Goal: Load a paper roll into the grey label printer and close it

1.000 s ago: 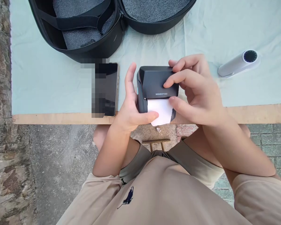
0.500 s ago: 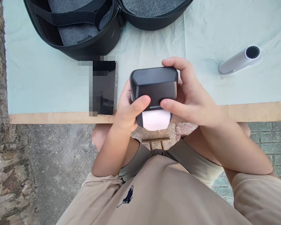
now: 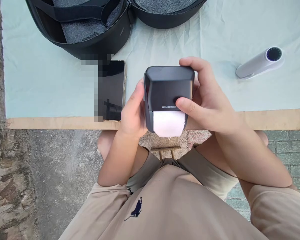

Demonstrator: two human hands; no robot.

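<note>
A black label printer (image 3: 170,90) marked NIIMBOT is held up over the table's front edge. White label paper (image 3: 169,124) sticks out of its near end, its tip slightly torn. My left hand (image 3: 133,113) is closed along the printer's left side, thumb resting on that side; its other fingers are mostly hidden. My right hand (image 3: 207,96) grips the right side, with the thumb on top near the lettering and the index finger at the far right corner.
A smartphone (image 3: 112,90), partly pixelated, lies left of the printer. Behind it stands an open black zip case (image 3: 100,43) with grey foam and a strap. At the right lies a white cylindrical device (image 3: 255,65) with a dark round end. A pale cloth (image 3: 50,83) covers the table, edged with wood (image 3: 60,123).
My left thumb has moved off the printer's top to its left side. The printer has shifted slightly to the right, and more of its white paper shows.
</note>
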